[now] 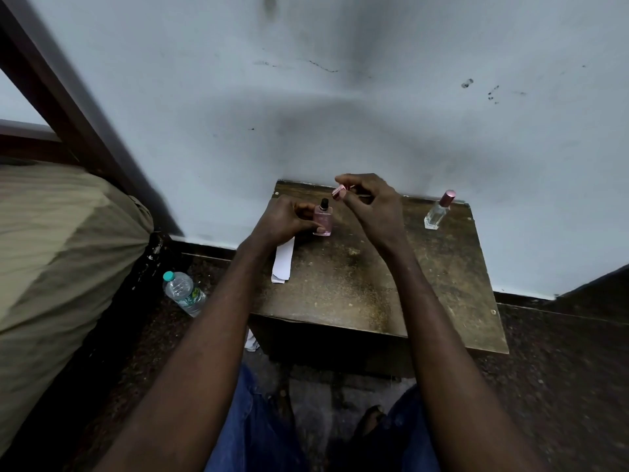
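Sitting at a small wooden table [357,277], a person is working with both hands near its far edge, close to the pale wall [340,97].

The left hand [284,221] is gripping a pink perfume bottle [322,223], with fingers and thumb curling round the glass body. The bottle is standing upright on the tabletop, towards the back and left of centre. Its black spray head [324,202] is showing bare at the top.

The right hand [371,206] is pinching a pink cap [338,192] between thumb and fingertips. The cap is hanging tilted in the air, just above and to the right of the spray head, and is not touching it.

A clear bottle [437,212] with its own pink cap on is standing at the table's back right corner, well apart from both hands. A white paper strip [282,264] is lying along the left edge, partly under the left wrist. A plastic water bottle [183,292] is lying on the dark floor to the left of the table, beside an olive-covered cushion [61,250]. Blue trouser legs are showing below the arms.
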